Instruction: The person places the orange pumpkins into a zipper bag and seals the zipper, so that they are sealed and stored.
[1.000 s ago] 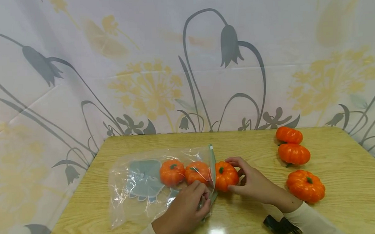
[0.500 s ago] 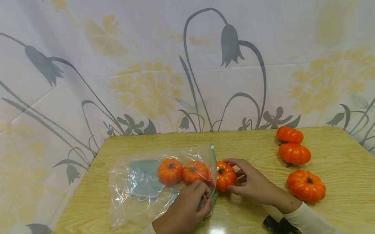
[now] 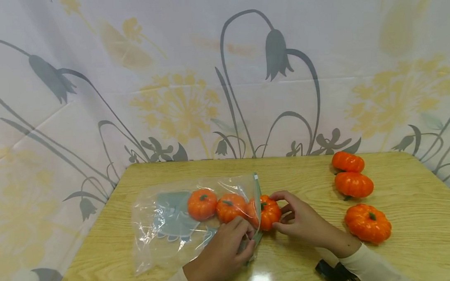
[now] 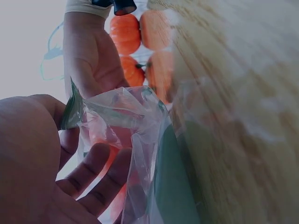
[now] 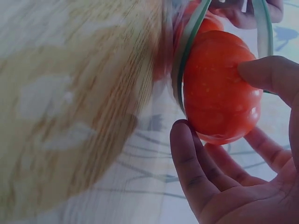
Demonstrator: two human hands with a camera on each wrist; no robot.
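A clear zip bag [image 3: 146,238] with a green zip edge and a printed grey-blue figure lies flat, its mouth to the right. Inside sit two small orange pumpkins, a left one [image 3: 202,204] and a right one [image 3: 231,207]. My left hand [image 3: 226,244] pinches the near side of the bag's mouth between thumb and fingers; the left wrist view shows the mouth held apart. With thumb and fingers around its right side, my right hand [image 3: 302,220] holds a third pumpkin [image 3: 271,213], its left part inside the mouth. In the right wrist view that pumpkin [image 5: 219,88] stands between the green edges.
Three more pumpkins lie on the right of the wooden table [image 3: 102,252]: a near one [image 3: 367,223], a middle one [image 3: 354,184] and a far one [image 3: 347,162]. A black object [image 3: 331,272] sits by the right sleeve. A flower-printed cloth [image 3: 193,75] hangs behind the table.
My right hand has pushed the held pumpkin leftward into the bag's mouth. The two pumpkins inside have shifted slightly left. My left hand stays at the mouth.
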